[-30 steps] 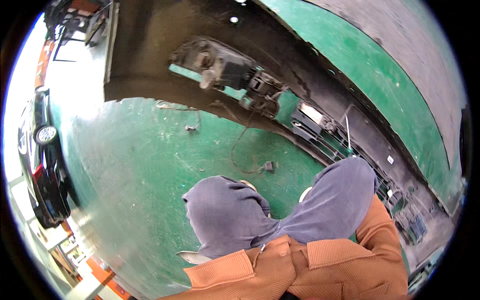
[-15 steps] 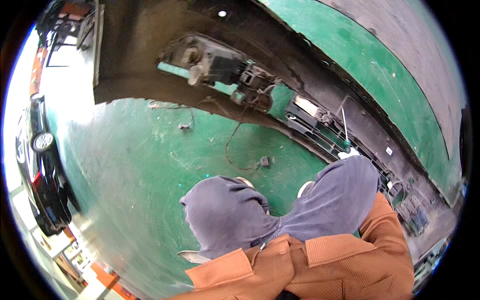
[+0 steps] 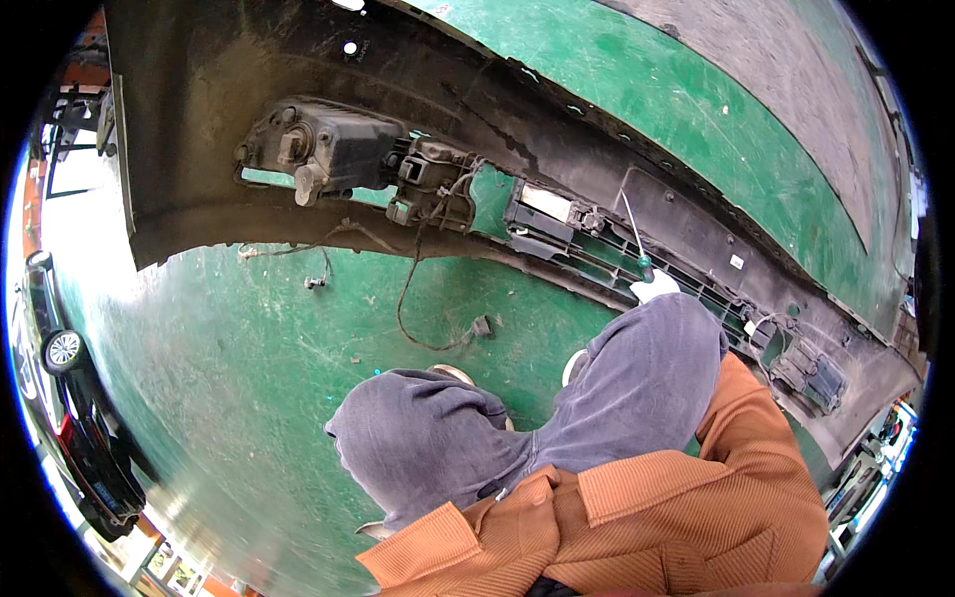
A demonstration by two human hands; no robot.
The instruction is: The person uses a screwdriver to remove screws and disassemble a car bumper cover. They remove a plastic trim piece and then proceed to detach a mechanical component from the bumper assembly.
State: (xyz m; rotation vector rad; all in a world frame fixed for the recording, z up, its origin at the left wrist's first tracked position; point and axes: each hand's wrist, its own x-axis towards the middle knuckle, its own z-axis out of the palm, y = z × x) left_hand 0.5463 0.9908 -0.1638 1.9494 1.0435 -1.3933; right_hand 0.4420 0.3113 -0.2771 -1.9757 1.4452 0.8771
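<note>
A dark car bumper (image 3: 477,90) lies across the green floor with its inner side toward me. My right hand (image 3: 657,286), in a white glove, shows just beyond my right knee, which hides part of it. It is closed round the handle of a screwdriver (image 3: 634,225), whose thin metal shaft points away over the bumper's slatted grille (image 3: 607,261). Whether the tip touches the bumper I cannot make out. A black module with a pale label (image 3: 545,204) sits beside the grille, left of the shaft. My left hand is out of sight.
A lamp unit (image 3: 338,144) is fitted in the bumper's left part. From there a wiring harness (image 3: 406,298) trails onto the floor, ending in a connector (image 3: 481,326). Another loose connector (image 3: 315,283) lies farther left. A black car (image 3: 85,428) stands at the far left.
My view has shifted, so the bumper appears farther left and more of its right end shows. The right hand keeps the screwdriver at nearly the same spot on the bumper.
</note>
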